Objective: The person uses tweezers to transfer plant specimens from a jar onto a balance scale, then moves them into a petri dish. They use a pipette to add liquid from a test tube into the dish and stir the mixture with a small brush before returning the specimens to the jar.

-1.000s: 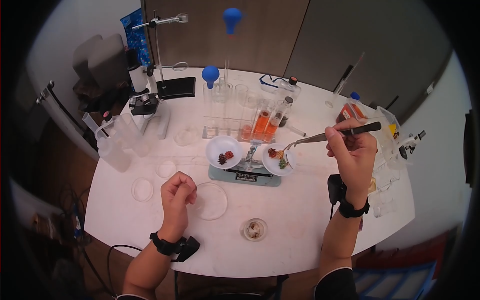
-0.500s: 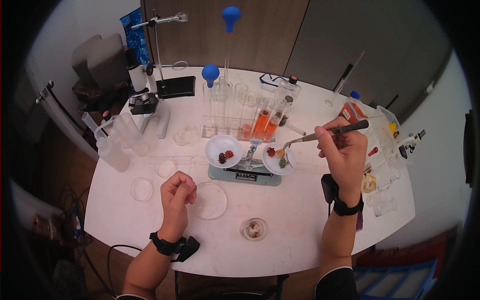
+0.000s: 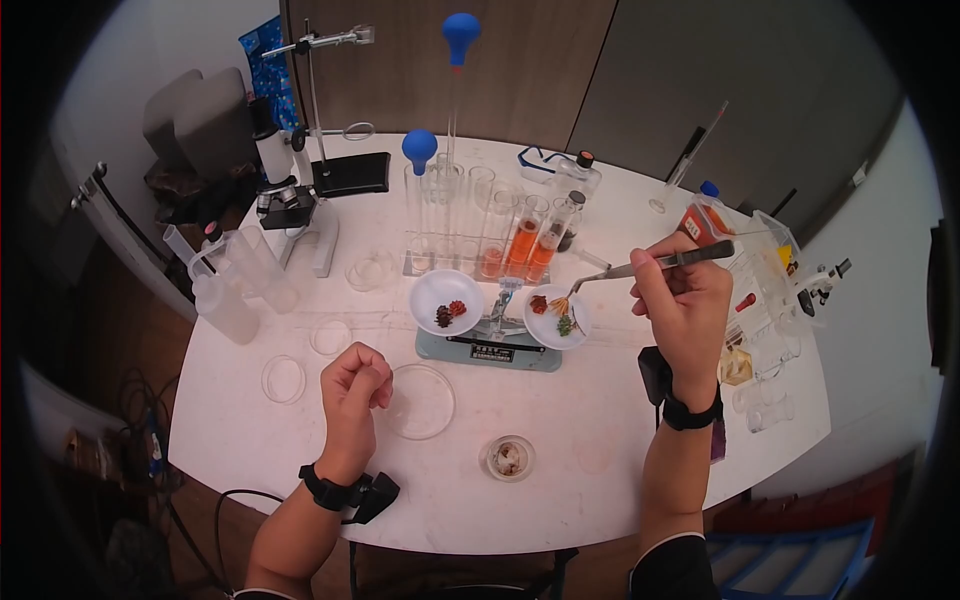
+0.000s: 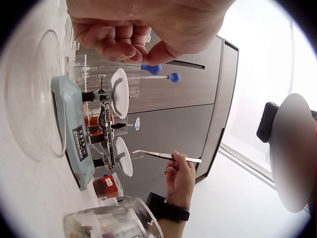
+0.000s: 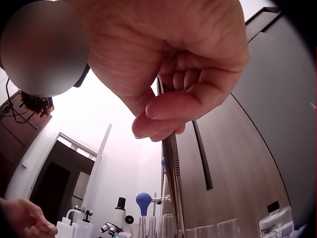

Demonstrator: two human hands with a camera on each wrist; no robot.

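Observation:
My right hand (image 3: 685,300) pinches bent-tip metal tweezers (image 3: 622,270) between thumb and fingers, above and right of the balance. The tweezer tips are at the tan dried pieces (image 3: 559,306) in the balance's right white pan (image 3: 540,328). Dark red and green dried pieces (image 3: 566,326) lie in that pan too. In the left pan (image 3: 430,290) are dark and red clumps (image 3: 457,308). The pans belong to a blue-green balance (image 3: 430,349). With fingers loosely curled and holding nothing, my left hand (image 3: 355,390) hovers beside a clear glass dish (image 3: 432,437).
Close to the front edge stands a small glass jar (image 3: 510,460) with pale and brown bits. Behind the balance is a rack with orange-filled tubes (image 3: 524,245) and blue-bulbed droppers (image 3: 419,148). A microscope (image 3: 285,190) and plastic bottles (image 3: 225,310) stand left; glassware (image 3: 765,405) stands right.
My right hand has moved left, bringing the tweezer tips, which were spread apart, together over the tan pieces in the right pan. The left hand has stayed in place.

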